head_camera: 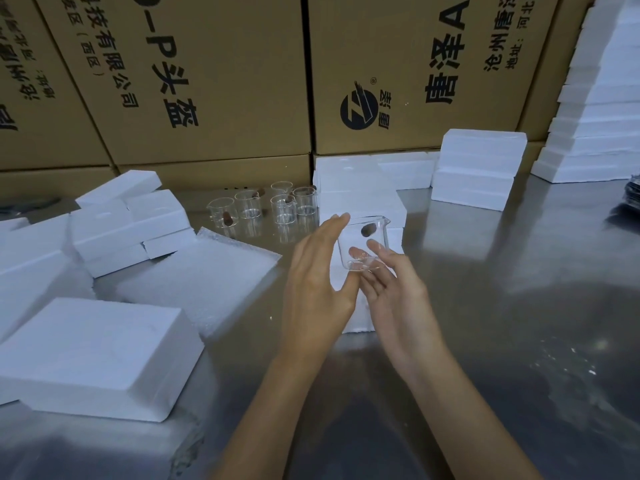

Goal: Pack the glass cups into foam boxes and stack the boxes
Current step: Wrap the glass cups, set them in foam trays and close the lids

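Steel table (485, 306), foam boxes (100, 355), perhaps five cups (263, 207), cartons (214, 81) behind

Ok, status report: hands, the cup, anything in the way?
Right hand holds glass cup by its base, above a foam box. Left hand flat against cup's side, fingers straight. Five more cups waiting behind. Nothing blocking.

Head camera looks forward and down (close) over the table (485, 306).
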Motion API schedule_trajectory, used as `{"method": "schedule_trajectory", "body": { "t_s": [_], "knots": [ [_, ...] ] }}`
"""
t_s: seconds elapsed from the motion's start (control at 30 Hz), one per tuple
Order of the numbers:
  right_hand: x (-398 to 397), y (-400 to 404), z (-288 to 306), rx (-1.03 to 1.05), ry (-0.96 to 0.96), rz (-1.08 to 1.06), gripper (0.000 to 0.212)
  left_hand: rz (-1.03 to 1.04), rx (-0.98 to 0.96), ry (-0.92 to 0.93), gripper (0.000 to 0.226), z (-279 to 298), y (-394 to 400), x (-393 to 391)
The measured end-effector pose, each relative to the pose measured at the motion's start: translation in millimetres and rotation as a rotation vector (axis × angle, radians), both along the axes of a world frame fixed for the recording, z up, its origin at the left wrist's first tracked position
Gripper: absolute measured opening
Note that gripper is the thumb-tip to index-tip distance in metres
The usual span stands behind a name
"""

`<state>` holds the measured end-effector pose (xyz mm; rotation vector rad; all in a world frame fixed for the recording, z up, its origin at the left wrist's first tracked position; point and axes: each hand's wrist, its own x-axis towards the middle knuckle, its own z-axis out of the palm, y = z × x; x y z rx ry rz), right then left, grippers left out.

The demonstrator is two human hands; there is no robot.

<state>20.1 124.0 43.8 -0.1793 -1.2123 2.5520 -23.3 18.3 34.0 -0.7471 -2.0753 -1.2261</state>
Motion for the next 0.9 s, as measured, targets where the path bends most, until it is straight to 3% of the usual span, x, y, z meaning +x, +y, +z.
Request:
{"method": "schedule_trajectory", "body": {
  "t_s": [0.17,0.23,0.3,0.37,0.47,0.57,0.67,0.77,0.8,0.9],
  "knots": [
    [-0.1,0.7,-0.8,-0.008,0.007,0.082,0.024,-0.002,0.033,-0.129,0.068,-0.8,-1.2,-1.5],
    [-0.8,-4.6,-4.4,0.235,0.023,-0.069,0.033,0.013,0.030,-0.095,0.066,-0.5,-1.5,-0.2],
    [-0.7,-11.6,-8.7,0.539,0.061,-0.230,0.064,0.019,-0.003,-0.012,0.066,0.7,-1.0,3.5],
    [-0.4,-15.6,-11.6,0.623,0.099,-0.342,0.071,0.034,-0.057,0.117,0.065,0.9,0.8,6.7],
    [-3.3,-9.0,-13.3,0.472,0.117,-0.354,0.064,0.043,-0.076,0.187,0.067,0.0,5.2,6.8],
    [-5.0,1.3,-10.9,0.344,0.083,-0.310,0.059,0.052,-0.013,0.001,0.078,-0.4,4.7,4.1],
    [-4.7,10.0,-5.0,0.134,0.069,-0.131,0.052,0.030,0.065,-0.210,0.087,-2.1,0.6,-2.9],
    [-1.6,14.9,2.8,-0.119,0.050,0.121,0.025,-0.147,0.218,-0.454,0.086,1.6,-2.0,-4.4],
    [-0.2,14.9,4.5,-0.167,0.028,0.185,0.025,-0.177,0.207,-0.478,0.081,2.8,-2.5,-3.4],
    [3.4,11.9,4.6,-0.232,0.017,0.300,0.051,-0.251,0.169,-0.470,0.062,6.8,-0.4,2.1]
  ]
}}
